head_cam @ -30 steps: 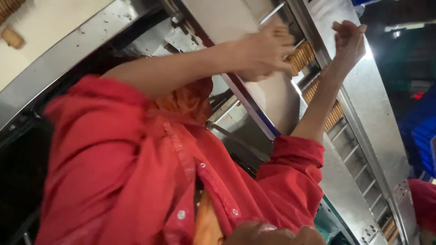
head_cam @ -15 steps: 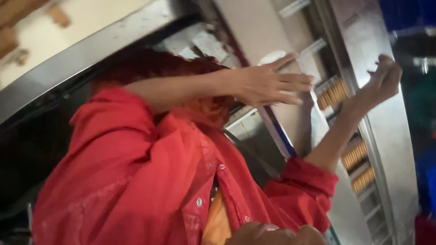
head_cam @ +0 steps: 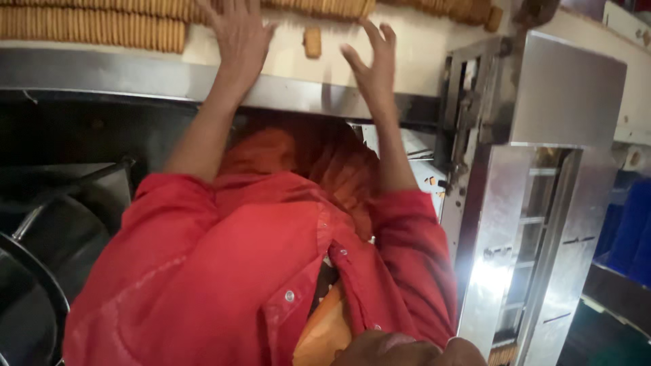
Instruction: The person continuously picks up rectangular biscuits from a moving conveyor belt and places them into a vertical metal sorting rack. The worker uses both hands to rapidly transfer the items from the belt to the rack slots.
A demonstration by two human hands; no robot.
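Your left hand [head_cam: 239, 35] and right hand [head_cam: 374, 59] are both raised to the pale conveyor belt [head_cam: 420, 47] at the top of the view, each with an open grip, fingers spread and holding nothing. The left hand lies on the belt just beside the end of a long row of biscuits [head_cam: 95, 27] stacked on edge; whether its fingertips touch a second row [head_cam: 319, 7] along the top border is cut off by the picture's edge. The right hand hovers or rests near a single loose biscuit [head_cam: 312, 42], which lies flat between your two hands, a small tan rectangle apart from both rows. The belt's near edge is a steel rail [head_cam: 135, 78] running across your forearms, so your room is the bare strip of belt between the rows. To the right, a bright steel machine housing [head_cam: 569, 102] stands close by the right hand and closes off that side. Your red shirt [head_cam: 224, 271] fills the lower middle of the view and hides whatever lies below the rail there. The dark round metal parts [head_cam: 47, 251] at the lower left are too dim to identify.
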